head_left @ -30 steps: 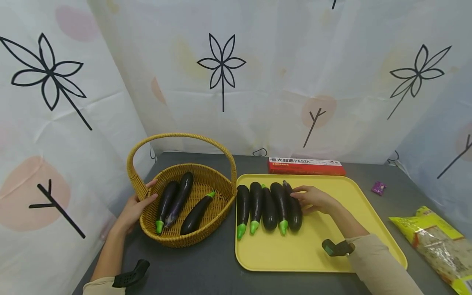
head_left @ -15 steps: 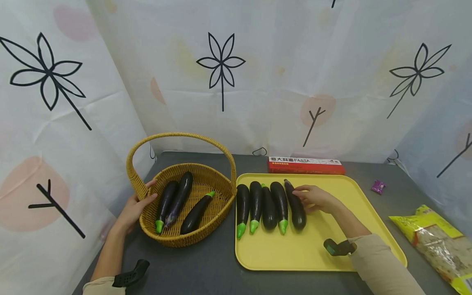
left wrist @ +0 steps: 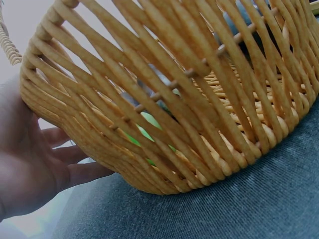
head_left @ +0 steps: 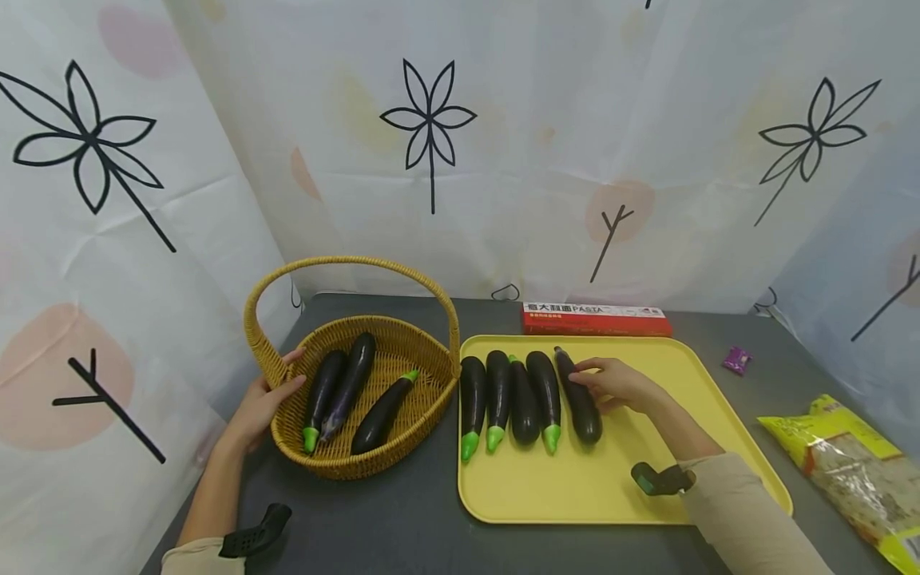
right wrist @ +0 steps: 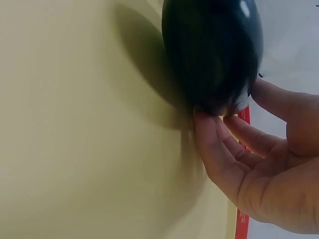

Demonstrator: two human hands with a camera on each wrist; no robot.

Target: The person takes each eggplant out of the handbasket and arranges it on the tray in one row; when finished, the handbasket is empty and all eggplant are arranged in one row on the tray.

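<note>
In the head view my right hand [head_left: 616, 385] pinches the rightmost eggplant [head_left: 579, 403] between thumb and fingers. This eggplant slants over the yellow tray [head_left: 647, 479], its thick end away from the others. The right wrist view has its dark glossy body [right wrist: 214, 50] large, with a shadow on the tray and fingertips [right wrist: 204, 119] at its underside. On the left, my left hand [head_left: 262, 407] holds the wicker basket [head_left: 341, 471] by the rim beside its handle. Three eggplants [head_left: 381, 415] lie inside. Close up, the left fingers [left wrist: 84, 172] reach along the woven wall [left wrist: 164, 124].
Several more eggplants [head_left: 525, 403] lie side by side at the tray's left, near the basket. A red pasta box [head_left: 596, 321] stands behind the tray. To the right are a small purple packet [head_left: 736, 361] and a yellow food bag [head_left: 848, 471]. Patterned cloth [head_left: 517, 200] hangs behind.
The right hand's eggplant has turned, its lower end swinging right, away from the row beside it. The left hand and basket keep their place.
</note>
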